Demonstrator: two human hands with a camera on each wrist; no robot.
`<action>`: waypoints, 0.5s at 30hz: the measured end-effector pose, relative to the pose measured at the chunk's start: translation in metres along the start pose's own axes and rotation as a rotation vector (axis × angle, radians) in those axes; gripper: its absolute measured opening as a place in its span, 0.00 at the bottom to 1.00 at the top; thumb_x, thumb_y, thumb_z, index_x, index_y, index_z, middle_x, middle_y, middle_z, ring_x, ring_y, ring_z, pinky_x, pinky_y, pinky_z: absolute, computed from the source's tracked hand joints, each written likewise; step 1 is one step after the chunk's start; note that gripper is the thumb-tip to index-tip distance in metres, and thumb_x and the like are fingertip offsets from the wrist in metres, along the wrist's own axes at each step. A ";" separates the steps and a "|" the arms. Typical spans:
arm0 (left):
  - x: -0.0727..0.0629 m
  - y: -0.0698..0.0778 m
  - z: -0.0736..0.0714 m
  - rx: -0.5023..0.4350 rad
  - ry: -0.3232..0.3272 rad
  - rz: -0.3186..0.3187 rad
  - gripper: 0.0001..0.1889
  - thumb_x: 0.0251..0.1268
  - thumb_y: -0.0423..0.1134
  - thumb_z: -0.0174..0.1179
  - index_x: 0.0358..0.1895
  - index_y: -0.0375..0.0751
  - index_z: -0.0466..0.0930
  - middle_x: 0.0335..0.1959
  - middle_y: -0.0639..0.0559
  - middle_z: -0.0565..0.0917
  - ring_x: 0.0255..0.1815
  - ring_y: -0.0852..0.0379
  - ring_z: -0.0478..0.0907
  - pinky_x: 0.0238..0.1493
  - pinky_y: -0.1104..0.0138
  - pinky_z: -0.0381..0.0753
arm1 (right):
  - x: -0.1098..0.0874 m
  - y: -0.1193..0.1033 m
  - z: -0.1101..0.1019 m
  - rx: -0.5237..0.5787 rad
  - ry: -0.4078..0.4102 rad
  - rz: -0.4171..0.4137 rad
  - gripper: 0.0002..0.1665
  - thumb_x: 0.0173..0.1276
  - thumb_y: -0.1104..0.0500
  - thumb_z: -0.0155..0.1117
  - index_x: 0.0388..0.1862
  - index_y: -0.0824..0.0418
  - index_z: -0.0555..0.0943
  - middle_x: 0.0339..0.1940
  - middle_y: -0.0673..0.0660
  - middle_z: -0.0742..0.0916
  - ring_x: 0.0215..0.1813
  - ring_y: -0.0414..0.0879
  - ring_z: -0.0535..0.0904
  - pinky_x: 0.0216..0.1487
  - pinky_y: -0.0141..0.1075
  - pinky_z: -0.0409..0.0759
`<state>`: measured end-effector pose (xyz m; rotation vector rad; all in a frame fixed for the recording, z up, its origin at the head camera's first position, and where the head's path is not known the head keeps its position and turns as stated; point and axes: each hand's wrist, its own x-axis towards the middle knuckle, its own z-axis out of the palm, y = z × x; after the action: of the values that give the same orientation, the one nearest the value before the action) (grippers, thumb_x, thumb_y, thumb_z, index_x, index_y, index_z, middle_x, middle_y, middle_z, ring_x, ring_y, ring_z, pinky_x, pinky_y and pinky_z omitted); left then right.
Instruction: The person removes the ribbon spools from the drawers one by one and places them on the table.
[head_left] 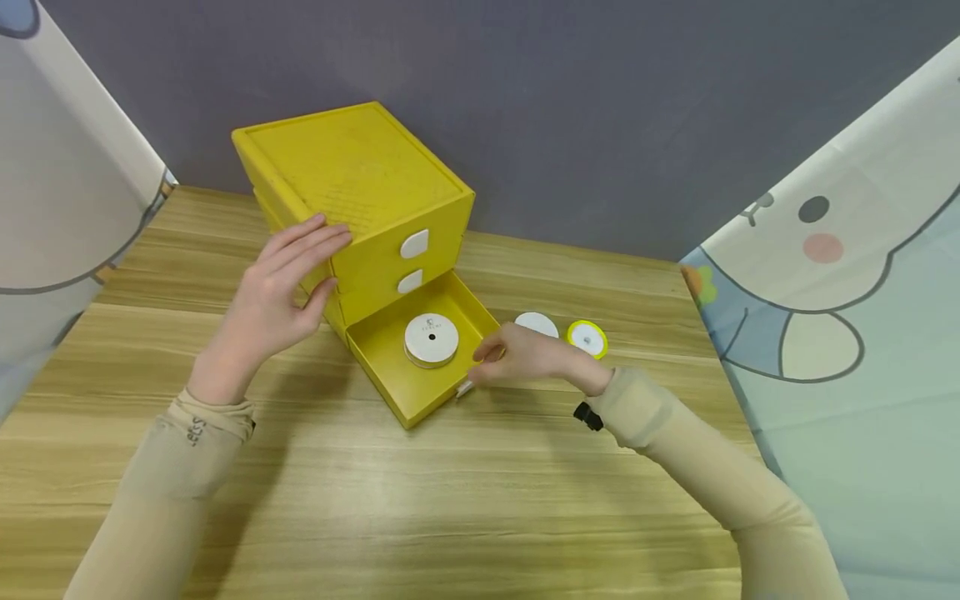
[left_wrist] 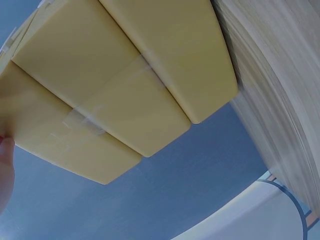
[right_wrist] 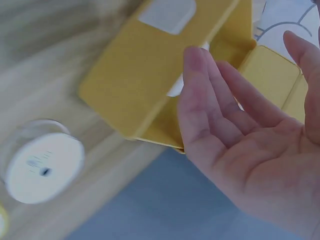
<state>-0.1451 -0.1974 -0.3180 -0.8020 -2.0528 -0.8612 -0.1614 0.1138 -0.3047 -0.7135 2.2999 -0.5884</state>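
A yellow drawer cabinet (head_left: 360,167) stands at the back left, its bottom drawer (head_left: 397,392) pulled out. Inside that drawer lies a white ribbon spool (head_left: 435,352). My left hand (head_left: 273,292) rests on the cabinet's front left corner, fingers extended over the top edge and thumb against the side. Only a bit of that hand (left_wrist: 6,170) enters the left wrist view, beside the cabinet's side wall (left_wrist: 115,85). Over the open drawer's front edge hovers my right hand (head_left: 521,354), fingers loosely bent; the right wrist view shows nothing held in the right hand (right_wrist: 265,160).
Right of the drawer, a white-faced spool (head_left: 537,323) and a yellow-rimmed one (head_left: 588,339) lie on the wooden table (head_left: 465,500). A grey wall (head_left: 600,125) stands behind. A patterned cloth (head_left: 840,333) hangs at the right.
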 end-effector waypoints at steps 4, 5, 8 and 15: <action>0.000 0.001 -0.001 0.005 -0.011 -0.003 0.26 0.47 0.17 0.58 0.56 0.29 0.77 0.56 0.34 0.80 0.66 0.40 0.71 0.76 0.64 0.63 | 0.012 -0.015 -0.009 -0.041 -0.030 0.014 0.32 0.63 0.48 0.65 0.60 0.65 0.76 0.45 0.58 0.88 0.43 0.43 0.82 0.41 0.28 0.80; 0.000 0.001 -0.001 0.005 -0.012 -0.004 0.27 0.47 0.17 0.58 0.56 0.29 0.77 0.56 0.34 0.80 0.66 0.40 0.71 0.77 0.64 0.63 | 0.016 -0.018 -0.011 -0.034 -0.043 0.019 0.34 0.63 0.48 0.65 0.63 0.65 0.74 0.46 0.59 0.87 0.44 0.45 0.82 0.40 0.29 0.80; -0.001 0.001 -0.001 0.001 -0.002 -0.006 0.27 0.46 0.16 0.59 0.55 0.29 0.78 0.56 0.34 0.81 0.65 0.40 0.71 0.76 0.64 0.64 | 0.028 -0.026 -0.014 -0.028 -0.059 0.031 0.39 0.63 0.48 0.65 0.69 0.63 0.67 0.52 0.61 0.85 0.49 0.48 0.81 0.43 0.31 0.80; -0.001 0.001 0.000 -0.002 0.005 -0.002 0.27 0.45 0.16 0.60 0.55 0.29 0.78 0.55 0.34 0.81 0.65 0.40 0.72 0.76 0.65 0.64 | 0.057 -0.038 -0.020 -0.101 -0.107 0.050 0.42 0.63 0.49 0.66 0.71 0.64 0.63 0.67 0.63 0.74 0.65 0.53 0.72 0.62 0.40 0.77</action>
<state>-0.1439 -0.1971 -0.3180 -0.7983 -2.0494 -0.8655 -0.1988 0.0540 -0.2947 -0.7149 2.2532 -0.4030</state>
